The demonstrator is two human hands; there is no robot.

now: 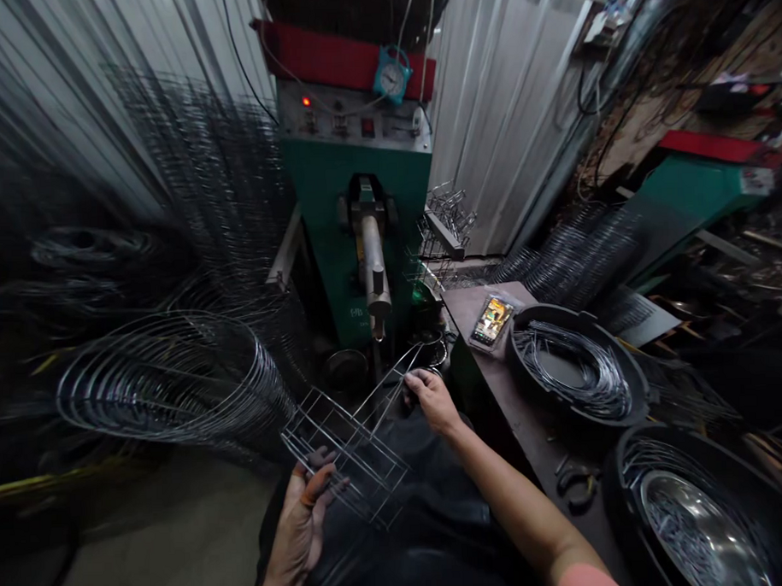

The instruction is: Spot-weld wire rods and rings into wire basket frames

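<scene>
A wire rack (354,449) made of thin metal rods is tilted above my lap. My left hand (304,511) grips its lower left side, with orange coverings on some of the fingers. At the upper right, my right hand (431,400) pinches a bent wire (394,376) that reaches up from the rack. Whether this wire is fixed to the rack or only touching it I cannot tell. Just beyond the hands is a green machine (320,201) with a metal arm (376,272) pointing down toward me. The arm's tip is apart from the rack.
On the left is a large bundle of wire rings (176,377), with stacked wire frames (213,162) behind. The bench (497,383) at right carries a phone (493,319), a black tray of wires (579,363), pliers (577,485) and a metal bowl (735,507) of small wire pieces.
</scene>
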